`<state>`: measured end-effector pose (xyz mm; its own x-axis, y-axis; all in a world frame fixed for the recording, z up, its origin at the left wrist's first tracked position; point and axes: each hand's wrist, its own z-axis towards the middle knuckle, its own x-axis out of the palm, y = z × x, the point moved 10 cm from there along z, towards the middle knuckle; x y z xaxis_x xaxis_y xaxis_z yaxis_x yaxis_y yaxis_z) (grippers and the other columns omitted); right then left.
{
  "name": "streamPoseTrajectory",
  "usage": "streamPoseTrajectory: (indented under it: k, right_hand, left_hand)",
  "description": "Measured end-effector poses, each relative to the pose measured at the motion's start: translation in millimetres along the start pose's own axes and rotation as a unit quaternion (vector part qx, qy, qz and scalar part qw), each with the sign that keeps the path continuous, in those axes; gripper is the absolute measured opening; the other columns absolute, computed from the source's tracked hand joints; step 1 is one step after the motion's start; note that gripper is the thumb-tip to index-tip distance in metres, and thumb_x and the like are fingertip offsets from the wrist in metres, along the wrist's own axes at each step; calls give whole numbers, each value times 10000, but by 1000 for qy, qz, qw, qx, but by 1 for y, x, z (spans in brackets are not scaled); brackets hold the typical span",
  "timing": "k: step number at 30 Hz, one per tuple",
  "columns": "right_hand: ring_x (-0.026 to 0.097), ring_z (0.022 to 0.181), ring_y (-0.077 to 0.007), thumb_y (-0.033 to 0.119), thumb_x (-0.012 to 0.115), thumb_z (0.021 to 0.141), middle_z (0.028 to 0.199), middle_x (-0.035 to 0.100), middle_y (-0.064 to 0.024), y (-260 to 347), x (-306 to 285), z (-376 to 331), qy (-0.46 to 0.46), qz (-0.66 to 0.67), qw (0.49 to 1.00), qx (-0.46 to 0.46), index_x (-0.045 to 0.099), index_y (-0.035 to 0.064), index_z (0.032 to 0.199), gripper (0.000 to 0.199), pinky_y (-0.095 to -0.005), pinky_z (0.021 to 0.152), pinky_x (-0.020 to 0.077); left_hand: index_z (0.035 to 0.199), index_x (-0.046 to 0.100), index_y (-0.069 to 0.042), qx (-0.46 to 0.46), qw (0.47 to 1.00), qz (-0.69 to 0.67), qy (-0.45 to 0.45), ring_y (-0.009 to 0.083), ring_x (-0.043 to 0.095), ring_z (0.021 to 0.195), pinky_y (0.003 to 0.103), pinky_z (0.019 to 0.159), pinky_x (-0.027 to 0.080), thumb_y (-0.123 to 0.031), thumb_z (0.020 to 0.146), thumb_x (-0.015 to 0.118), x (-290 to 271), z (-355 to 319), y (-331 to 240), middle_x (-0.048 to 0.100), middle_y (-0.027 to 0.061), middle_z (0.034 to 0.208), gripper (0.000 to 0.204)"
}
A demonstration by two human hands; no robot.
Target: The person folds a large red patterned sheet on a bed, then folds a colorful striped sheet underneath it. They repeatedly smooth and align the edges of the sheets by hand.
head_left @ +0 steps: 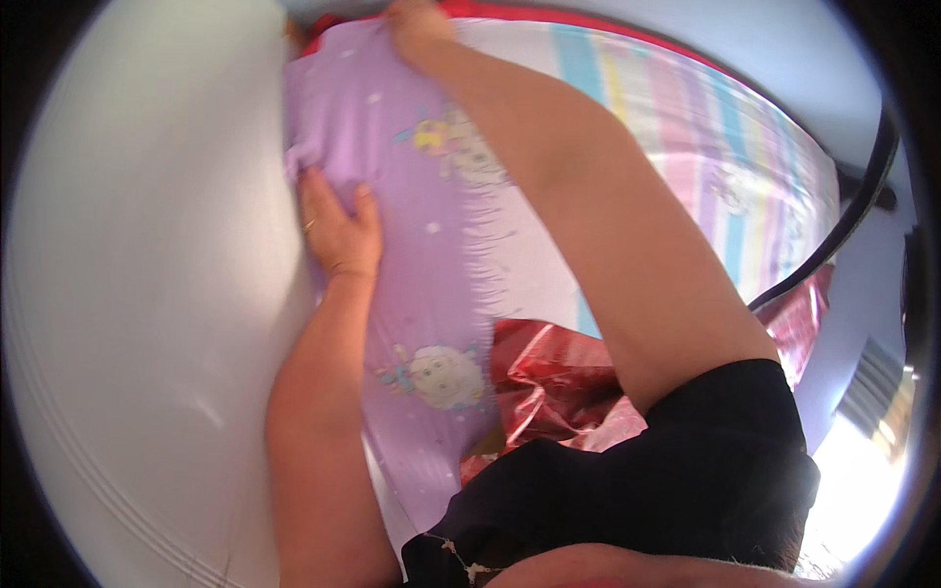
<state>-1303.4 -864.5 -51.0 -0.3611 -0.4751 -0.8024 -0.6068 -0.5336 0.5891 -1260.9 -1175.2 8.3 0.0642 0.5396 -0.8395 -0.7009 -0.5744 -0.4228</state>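
A bed sheet [421,284] in purple, with cartoon sheep and pastel stripes on its right part, is spread over a mattress. My left hand [338,230] lies on its left edge beside the white wall, fingers stretched forward and thumb apart. At the fingertips the purple cloth bunches into a small fold. My right arm reaches across the sheet to its far edge. There my right hand [420,27] touches the cloth near the corner, its fingers hidden or cut off by the picture's edge. A red border [549,14] shows along the far side.
The white wall [157,294] runs close along the left side. Shiny red crumpled material [549,382] shows near my body, uncovered by the sheet. A thick black curved band [843,230] crosses the right side. Bright light comes from the lower right.
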Motion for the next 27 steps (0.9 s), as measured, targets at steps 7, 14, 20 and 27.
streamPoseTrajectory:
  k: [7,14,20,27]
  right_hand:
    - [278,1316,-380,379,534,878,1430,321,-137,3,-169,-160,-77,-36,981,-174,399,155,1351,541,-462,1076,254]
    - [96,1382,-390,680,478,782,1499,197,-93,-183,-190,-168,-27,-287,957,23,287,245,1423,798,-585,1083,93]
    - [77,1388,-385,733,416,776,1509,187,-79,-192,-183,-143,-22,-271,962,1,272,272,1430,813,-577,1089,70]
    - [90,1398,-334,665,353,851,1503,218,-49,-168,-197,-151,-35,-257,966,22,276,293,1428,691,-545,1104,56]
  left_hand:
    - [1329,357,61,14,999,24,27,371,377,1261,429,1069,291,-317,900,496,-5,4,4,393,239,1358,589]
    - [1327,373,51,-9,999,-9,36,368,392,1251,409,1040,318,-328,928,449,6,-3,-3,403,241,1356,555]
    - [1314,366,80,2,999,2,54,382,405,1239,415,1042,325,-312,933,432,10,0,4,397,260,1351,551]
    - [1313,366,98,46,983,149,94,382,366,1266,415,1085,261,-297,943,392,15,4,16,375,270,1363,542]
